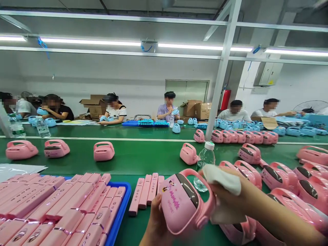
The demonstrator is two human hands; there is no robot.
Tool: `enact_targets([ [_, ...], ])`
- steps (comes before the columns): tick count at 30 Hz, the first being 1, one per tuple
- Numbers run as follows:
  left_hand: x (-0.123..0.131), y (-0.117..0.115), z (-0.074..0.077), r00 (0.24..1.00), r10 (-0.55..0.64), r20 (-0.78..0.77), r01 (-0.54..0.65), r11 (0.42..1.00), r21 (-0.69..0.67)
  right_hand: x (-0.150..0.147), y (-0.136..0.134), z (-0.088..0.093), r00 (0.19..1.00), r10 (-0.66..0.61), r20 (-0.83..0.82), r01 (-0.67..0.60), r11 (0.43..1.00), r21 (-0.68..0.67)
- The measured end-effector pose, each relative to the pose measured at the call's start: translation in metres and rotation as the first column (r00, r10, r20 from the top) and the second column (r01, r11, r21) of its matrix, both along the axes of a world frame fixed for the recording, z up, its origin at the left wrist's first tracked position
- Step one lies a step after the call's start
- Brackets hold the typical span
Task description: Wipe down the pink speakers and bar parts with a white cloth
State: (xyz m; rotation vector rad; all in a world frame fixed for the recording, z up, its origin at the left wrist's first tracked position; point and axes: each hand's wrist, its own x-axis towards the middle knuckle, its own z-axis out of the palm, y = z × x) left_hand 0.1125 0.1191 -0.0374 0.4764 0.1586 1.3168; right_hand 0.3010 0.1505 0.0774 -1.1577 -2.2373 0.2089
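Note:
A pink portable speaker (179,205) with a top handle, a dark window and a printed cartoon figure is held up in front of me, slightly tilted. My left hand (156,222) grips its lower left side, fingers partly behind it. At the handle's right side is my right hand (222,188), closed on a white cloth (222,177) and blurred by motion. Whether the cloth touches the speaker I cannot tell. Just behind the speaker stands a clear bottle (207,155) with a white cap. Pink button bars (147,191) lie left of it on the green table (138,157).
A blue tray (125,194) of pink bars fills the lower left. Many pink speakers (278,176) crowd the right side. More pink speakers (104,151) stand spaced along the table. A metal post (222,75) rises right of centre. Co-workers (169,109) sit opposite, with blue units.

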Motion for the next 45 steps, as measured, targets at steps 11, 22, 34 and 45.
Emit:
enact_targets([
  [11, 0.005, -0.01, 0.015, 0.954, 0.249, -0.166, -0.222, 0.961, 0.167, 0.02, -0.005, -0.009, 0.837, -0.328, -0.438, 0.296, 0.945, -0.143],
  [22, 0.012, -0.009, 0.019, 0.923, 0.322, -0.211, -0.304, 0.946, 0.116, -0.052, -0.014, -0.066, 0.792, 0.033, -0.61, 0.048, 0.992, 0.116],
  [34, 0.015, -0.012, 0.032, 0.81, 0.407, -0.422, -0.406, 0.909, 0.098, -0.032, -0.001, -0.061, 0.913, 0.046, -0.406, 0.015, 0.989, 0.146],
  [45, 0.013, -0.013, 0.035, 0.66, 0.557, -0.504, -0.608, 0.79, 0.076, -0.053, -0.011, -0.07, 0.961, 0.266, -0.076, -0.202, 0.863, 0.464],
])
